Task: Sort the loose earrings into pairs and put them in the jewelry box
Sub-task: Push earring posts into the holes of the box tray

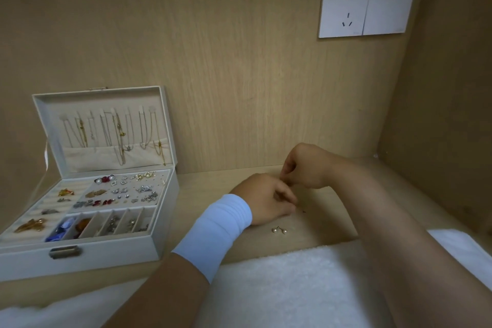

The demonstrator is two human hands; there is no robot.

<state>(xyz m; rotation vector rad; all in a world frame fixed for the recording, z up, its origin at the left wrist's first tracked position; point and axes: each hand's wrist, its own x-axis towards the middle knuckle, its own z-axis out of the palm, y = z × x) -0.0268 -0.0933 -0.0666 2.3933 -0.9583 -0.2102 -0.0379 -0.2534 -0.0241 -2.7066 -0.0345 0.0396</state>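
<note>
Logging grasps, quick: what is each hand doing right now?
Left hand: fingers curled; anything held is too small to tell.
Right hand: fingertips pinched together; what they hold cannot be told.

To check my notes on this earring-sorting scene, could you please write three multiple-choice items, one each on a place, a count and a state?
1. Where does the jewelry box stand, seen from the left hand?
A. to its left
B. to its right
C. directly beneath it

2. How many pearl studs lie loose by that hand?
A. one
B. two
C. five

3. How is the box's lid?
A. shut
B. raised open
C. taken off

Answers:
1 A, the box sits at the table's left side.
2 B, two round pearls show side by side.
3 B, the lid stands up with necklaces hanging inside.
</note>
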